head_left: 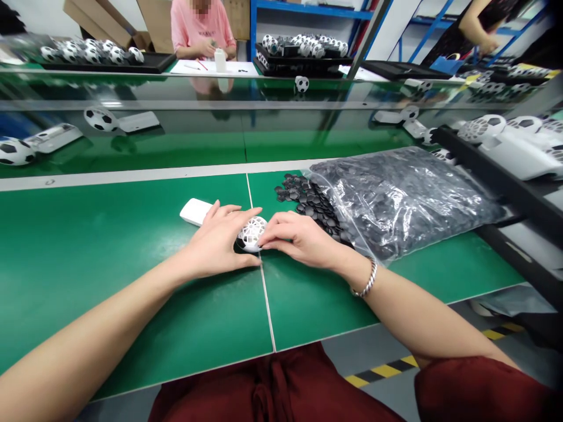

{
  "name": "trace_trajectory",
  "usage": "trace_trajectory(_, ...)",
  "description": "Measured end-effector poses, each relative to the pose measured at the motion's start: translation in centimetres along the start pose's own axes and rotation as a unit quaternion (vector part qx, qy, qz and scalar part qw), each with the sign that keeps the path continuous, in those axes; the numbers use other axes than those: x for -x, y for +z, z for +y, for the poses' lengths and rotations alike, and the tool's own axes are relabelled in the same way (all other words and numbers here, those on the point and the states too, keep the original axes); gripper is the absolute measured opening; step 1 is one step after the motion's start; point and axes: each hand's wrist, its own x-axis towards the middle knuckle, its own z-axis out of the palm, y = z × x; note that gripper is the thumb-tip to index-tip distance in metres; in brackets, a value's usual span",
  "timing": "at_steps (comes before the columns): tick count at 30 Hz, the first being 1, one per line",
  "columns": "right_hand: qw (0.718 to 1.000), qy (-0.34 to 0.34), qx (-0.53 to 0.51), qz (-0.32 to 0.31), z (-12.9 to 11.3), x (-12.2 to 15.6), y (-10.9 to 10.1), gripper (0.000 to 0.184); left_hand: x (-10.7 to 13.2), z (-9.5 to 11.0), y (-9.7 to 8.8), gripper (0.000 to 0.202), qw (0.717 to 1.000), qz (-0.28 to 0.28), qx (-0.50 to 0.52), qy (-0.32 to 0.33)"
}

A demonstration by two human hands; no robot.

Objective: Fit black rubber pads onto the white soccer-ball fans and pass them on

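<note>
A green tabletop [65, 252] spreads across the foreground, crossed by a pale seam [268, 316]; the frame cuts it off at the left. Behind it runs a glossy green band [189, 143], where ball-and-handle gadgets lie. Beyond, a blue shelf [308, 7] rises beside a person in a pink shirt [202, 29], whose head is only partly in view. At the upper right another person's arm [472, 26] shows, the rest cropped or dark. A black rack [505, 181] bearing more white gadgets is cut off at the right edge.

A large clear bag [404, 199], shiny and creased, is full of dark bits, its mouth towards the hands. Left of it, on the tabletop near the seam, lies the white gadget [193, 212]: a smooth, rounded handle joined to a ball end [253, 231] with an open white lattice on top and black and white patches below. The hand hides the middle, so the joint cannot be seen.

The left grip [260, 236] loosely grasps the gadget, thumb and fingers spread around the ball. The right grip [261, 244] is pinched together at the ball's right edge; whether a bit sits between its fingertips I cannot tell. Small black discs [316, 205] spill from the bag's mouth.
</note>
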Motion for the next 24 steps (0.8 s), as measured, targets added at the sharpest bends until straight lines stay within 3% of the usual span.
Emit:
trace_trajectory(4,0.999,0.011,-0.028,0.043,0.2,-0.1,0.7,0.008,-0.1,0.4,0.6,0.078,0.999,0.046,0.009,-0.018)
trace_trajectory(7,0.996,0.056,-0.041,0.064,0.6,0.0,1.0,0.035,0.0,0.6,0.8,0.068,0.998,0.061,0.015,-0.012)
trace_trajectory(11,0.989,0.103,-0.105,-0.016,0.9,0.0,1.0,0.055,0.0,0.7,0.6,0.061,0.997,0.075,0.019,-0.012)
trace_trajectory(14,0.986,0.109,-0.119,-0.038,0.9,0.0,0.9,0.052,-0.1,0.7,0.7,0.059,0.996,0.085,0.029,-0.016)
trace_trajectory(24,0.983,0.137,-0.118,-0.001,0.6,-0.4,1.8,0.043,0.0,0.4,1.1,0.049,0.992,0.127,0.024,0.003)
